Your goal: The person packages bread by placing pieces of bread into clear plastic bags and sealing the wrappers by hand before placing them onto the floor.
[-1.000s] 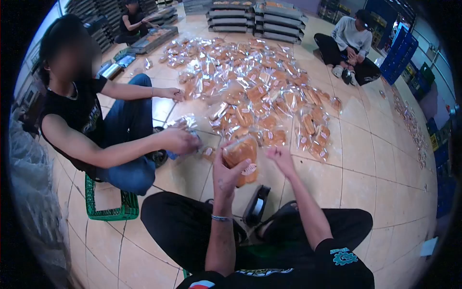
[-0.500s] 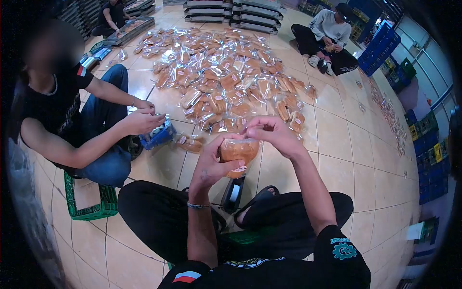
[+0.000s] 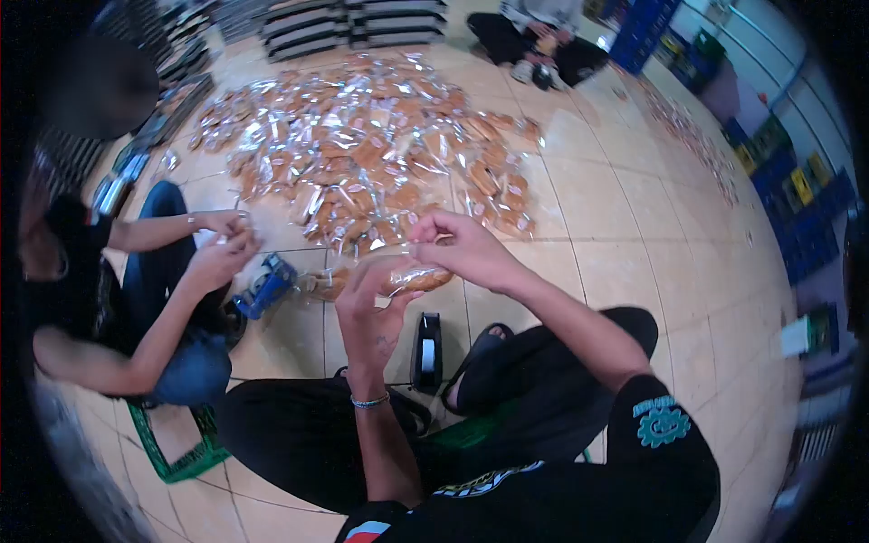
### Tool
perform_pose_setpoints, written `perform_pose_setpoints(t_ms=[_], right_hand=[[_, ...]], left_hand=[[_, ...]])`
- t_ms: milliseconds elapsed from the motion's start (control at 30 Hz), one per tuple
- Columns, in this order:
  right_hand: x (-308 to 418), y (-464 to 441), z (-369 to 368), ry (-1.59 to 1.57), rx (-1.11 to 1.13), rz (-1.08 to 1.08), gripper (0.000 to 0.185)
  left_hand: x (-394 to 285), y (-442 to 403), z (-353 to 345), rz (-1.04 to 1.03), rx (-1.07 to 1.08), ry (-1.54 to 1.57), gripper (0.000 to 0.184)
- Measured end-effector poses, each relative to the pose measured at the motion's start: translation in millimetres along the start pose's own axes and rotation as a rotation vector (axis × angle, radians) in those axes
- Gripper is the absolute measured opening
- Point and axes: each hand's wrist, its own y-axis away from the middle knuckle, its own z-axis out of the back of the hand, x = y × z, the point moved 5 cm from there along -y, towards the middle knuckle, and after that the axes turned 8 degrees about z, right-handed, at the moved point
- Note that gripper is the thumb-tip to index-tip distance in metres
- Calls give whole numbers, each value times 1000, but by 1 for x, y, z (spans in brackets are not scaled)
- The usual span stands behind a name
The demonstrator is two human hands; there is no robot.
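Note:
Between my hands is a golden-brown bread roll [image 3: 418, 279] in a clear plastic bag, tilted so its long side shows. My left hand [image 3: 369, 303] is closed around its left end, with the thumb underneath. With thumb and forefinger pinched together, my right hand [image 3: 460, 255] grips the bag's upper edge; the exact fold is hidden by the fingers. Below the roll, a black tape dispenser [image 3: 427, 355] stands on the floor between my feet. Another bagged roll [image 3: 321, 284] lies just left of my left hand.
A wide pile of bagged bread [image 3: 362, 154] covers the tiles ahead. At left a co-worker's hands [image 3: 222, 249] work above a blue tape dispenser [image 3: 264, 286], near a green crate [image 3: 186, 462]. Another person [image 3: 539, 45] sits far off. Blue crates [image 3: 797, 217] line the right.
The bagged roll has turned from facing me with its label to a flatter, sideways tilt. Both hands keep their hold. My view has swung, so the surroundings sit further left.

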Motion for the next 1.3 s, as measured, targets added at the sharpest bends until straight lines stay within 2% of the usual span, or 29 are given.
perform_pose_setpoints(t_ms=[33,67,100,200,233,300,333,367,433,467,533,600,633,667,700,733,767,800,833,900,933,967,1000,1067,1133,1167,1233,1267,1300], right_hand=[[-4,1,1,45,45,36,32],[-15,4,3,-38,65,-60,33],[-18,7,8,-53,30,-82,33],[-35,16,9,-88,251,-261,32],[-37,20,11,-114,225,-288,32],[-31,21,24,137,198,-161,29],[-27,22,34,31,65,-99,31],[-31,28,35,16,55,-124,31],[-18,33,29,10,197,255,37],[-24,34,31,-2,203,251,37],[-57,40,34,100,376,26,41],[-101,43,66,223,495,-131,41],[-122,53,107,79,297,-284,34],[-191,66,176,-149,-209,-174,25],[-191,84,230,-72,-532,-161,25],[-225,109,282,83,-899,34,27],[-274,134,331,191,-988,218,25],[-249,127,322,-194,-1313,159,23],[-229,131,302,-598,-1618,64,23],[-331,112,327,-566,-516,109,24],[-344,97,292,-253,-761,-279,30],[-307,79,231,-123,-757,-333,29],[-300,55,186,-100,-552,-509,32],[-308,15,118,46,-150,-641,62],[-338,-36,89,403,-105,-515,74],[-352,-59,81,405,-101,-496,74],[-351,-103,78,526,-363,-356,82],[-342,-110,72,364,-473,-211,72],[-343,-126,68,345,-462,-178,72]], left_hand=[[0,3,-1,95,-71,126,46],[3,6,-2,197,-144,246,47],[7,6,-4,206,-101,249,47],[3,2,-9,-91,175,-39,57],[8,6,-15,-77,217,-32,57],[27,11,-25,79,228,147,62],[35,12,-24,166,206,183,64],[38,13,-21,199,202,186,66],[40,11,-23,350,271,166,73],[39,11,-24,361,268,157,73],[38,12,-37,428,453,131,81],[35,10,-36,346,380,1,85],[33,7,-32,250,324,-106,89],[38,6,-24,268,297,-107,84],[38,3,-16,275,271,-123,84],[41,2,-7,362,216,-111,79],[45,0,-1,449,152,-92,74],[46,-3,2,463,58,-95,58],[49,-5,2,477,36,-94,58],[58,-9,2,580,-130,62,44],[61,-10,-2,582,-152,69,44],[67,-10,-7,581,-148,169,39],[72,-10,-12,577,-143,268,34],[76,-10,-15,609,-154,292,31],[85,-9,-15,635,-167,311,27],[86,-9,-12,621,-181,308,27],[91,-3,-6,706,-183,317,27],[93,-1,-3,703,-207,321,26],[93,-3,1,680,-233,303,26]])
